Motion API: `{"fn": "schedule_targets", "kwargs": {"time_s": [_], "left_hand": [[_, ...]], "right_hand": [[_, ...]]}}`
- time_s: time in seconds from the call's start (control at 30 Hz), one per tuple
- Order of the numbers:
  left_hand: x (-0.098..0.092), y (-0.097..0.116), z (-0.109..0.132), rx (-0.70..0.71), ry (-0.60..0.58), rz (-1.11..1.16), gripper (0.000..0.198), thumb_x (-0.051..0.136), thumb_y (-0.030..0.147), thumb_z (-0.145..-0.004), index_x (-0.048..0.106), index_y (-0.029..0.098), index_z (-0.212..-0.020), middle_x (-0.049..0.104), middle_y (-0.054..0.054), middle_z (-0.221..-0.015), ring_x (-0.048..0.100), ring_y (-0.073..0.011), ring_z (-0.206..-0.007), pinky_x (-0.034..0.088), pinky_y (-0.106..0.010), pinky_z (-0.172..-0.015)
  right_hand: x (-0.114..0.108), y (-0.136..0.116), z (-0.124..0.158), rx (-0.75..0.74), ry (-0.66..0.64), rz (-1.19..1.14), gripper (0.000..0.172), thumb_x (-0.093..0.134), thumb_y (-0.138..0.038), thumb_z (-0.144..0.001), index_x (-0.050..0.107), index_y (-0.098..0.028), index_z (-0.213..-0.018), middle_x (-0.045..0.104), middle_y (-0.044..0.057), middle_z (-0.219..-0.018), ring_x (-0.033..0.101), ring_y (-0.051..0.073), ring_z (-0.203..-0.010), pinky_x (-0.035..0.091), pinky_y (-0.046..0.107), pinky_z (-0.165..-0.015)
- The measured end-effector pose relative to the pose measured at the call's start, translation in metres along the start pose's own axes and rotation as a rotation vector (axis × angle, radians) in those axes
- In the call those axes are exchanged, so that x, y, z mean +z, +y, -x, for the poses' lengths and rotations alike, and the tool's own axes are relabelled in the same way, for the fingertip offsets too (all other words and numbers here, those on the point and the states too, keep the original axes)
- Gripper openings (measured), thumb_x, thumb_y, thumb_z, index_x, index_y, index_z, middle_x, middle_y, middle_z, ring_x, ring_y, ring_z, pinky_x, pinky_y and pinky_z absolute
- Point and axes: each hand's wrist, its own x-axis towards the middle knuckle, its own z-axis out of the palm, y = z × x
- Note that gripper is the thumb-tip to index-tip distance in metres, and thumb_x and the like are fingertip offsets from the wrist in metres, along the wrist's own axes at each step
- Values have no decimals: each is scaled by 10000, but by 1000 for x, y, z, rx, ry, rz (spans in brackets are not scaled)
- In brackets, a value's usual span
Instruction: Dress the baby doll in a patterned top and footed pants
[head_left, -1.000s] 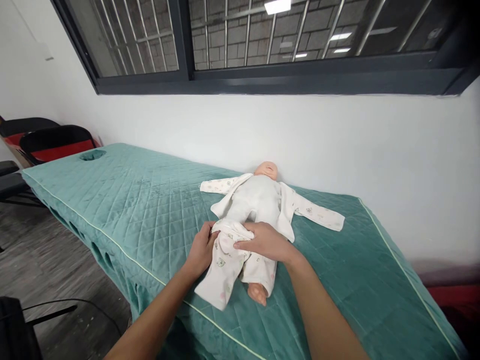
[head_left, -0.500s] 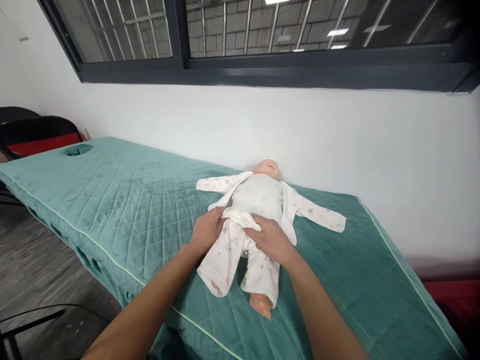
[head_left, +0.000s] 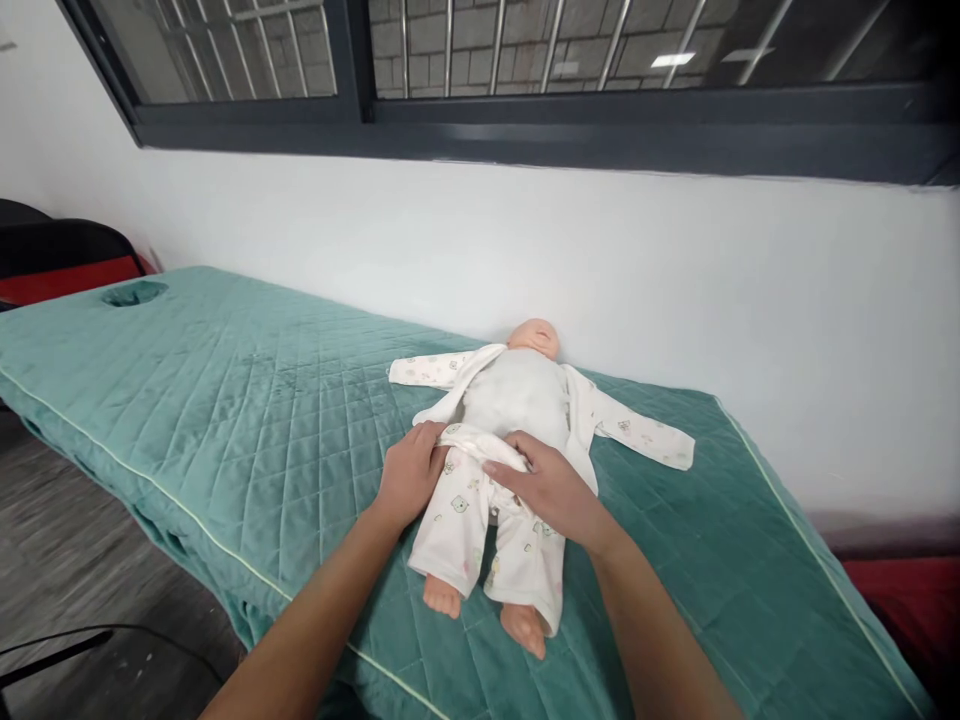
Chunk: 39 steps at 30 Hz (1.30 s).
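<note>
A baby doll (head_left: 516, 395) lies on its back, head toward the wall, both feet sticking out of printed white trousers (head_left: 457, 515). My left hand (head_left: 411, 472) is closed on the trousers' waistband at the doll's hip, its fingertips partly hidden by cloth. On the other side, my right hand (head_left: 555, 488) pinches the waistband between thumb and fingers. The waistband is bunched across the lower belly. A matching printed jacket (head_left: 646, 436) hangs open around the pale cloth torso, its sleeves spread out to both sides.
The doll rests on a bed with a green quilted cover (head_left: 255, 400), which has a round hole (head_left: 135, 292) at the far left. Behind it are a white wall and a dark window frame (head_left: 480, 130). A black and red chair (head_left: 67, 260) stands at the left.
The trousers have moved up the legs a little, and the foot on the left now shows below its trouser leg. Both hands keep hold of the waistband. The view has shifted slightly.
</note>
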Motion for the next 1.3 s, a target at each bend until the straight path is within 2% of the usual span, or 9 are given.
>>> {"fn": "schedule_targets", "kwargs": {"time_s": [0.23, 0.4, 0.5, 0.63, 0.8, 0.9, 1.0, 1.1, 1.3], "left_hand": [[1, 0, 4, 20, 27, 106, 228, 445, 214, -878, 584, 216, -1059, 670, -63, -1041, 614, -230, -1007, 461, -355, -869], [-11, 6, -1, 38, 19, 341, 214, 467, 139, -748, 620, 205, -883, 675, -55, -984, 608, -215, -955, 463, -346, -866], [-20, 4, -22, -30, 66, 511, 241, 439, 132, -696, 640, 193, -814, 691, -61, -981, 620, -215, -939, 477, -329, -818], [-15, -8, -78, -248, 196, 407, 259, 436, 189, -752, 653, 189, -894, 713, -62, -1007, 625, -223, -984, 461, -355, -899], [12, -28, -132, -282, -39, 339, 207, 566, 357, -780, 681, 187, -758, 739, -80, -865, 654, -249, -869, 472, -359, -846], [23, -30, -133, -228, -160, 372, 271, 596, 421, -788, 708, 190, -875, 749, -80, -925, 667, -247, -888, 484, -343, -835], [23, -26, -125, -191, -247, 457, 357, 571, 465, -814, 684, 187, -1007, 744, -70, -953, 662, -240, -923, 495, -336, -843], [14, -25, -123, -255, -312, 560, 387, 594, 505, -788, 673, 173, -971, 736, -62, -896, 659, -234, -858, 505, -313, -745], [-9, -58, -130, -451, -60, 280, 344, 642, 475, -725, 664, 178, -898, 717, -47, -873, 640, -201, -739, 438, -273, -624]], "right_hand": [[-41, 21, 4, 50, 43, -252, 350, 619, -524, -837, 635, -175, -855, 518, -38, -668, 412, 100, -591, 311, 236, -557], [-41, 33, 1, 71, 164, -273, 312, 683, -479, -795, 631, -171, -807, 519, -37, -663, 436, 107, -609, 336, 235, -576], [-32, 36, -4, 33, 292, -276, 293, 678, -470, -797, 609, -186, -813, 522, -30, -676, 459, 122, -632, 369, 244, -599], [-20, 43, -12, 0, 468, -239, 290, 647, -491, -820, 592, -210, -864, 565, -9, -727, 505, 151, -670, 409, 263, -625], [-12, 47, -14, 58, 513, -182, 294, 641, -503, -824, 618, -214, -874, 601, 9, -747, 532, 164, -668, 427, 270, -608], [-13, 45, -13, 96, 550, -171, 291, 660, -498, -810, 635, -212, -859, 609, 11, -722, 542, 164, -647, 437, 273, -596], [-25, 51, -13, 121, 727, -105, 295, 644, -499, -819, 641, -210, -877, 638, 23, -706, 585, 183, -659, 473, 299, -638], [-48, 69, -15, 222, 887, -26, 345, 592, -536, -834, 632, -202, -912, 691, 61, -790, 643, 219, -736, 498, 339, -693], [-68, 105, -21, 482, 691, 269, 390, 600, -538, -777, 632, -202, -971, 721, 113, -979, 666, 272, -898, 469, 385, -787]]}}
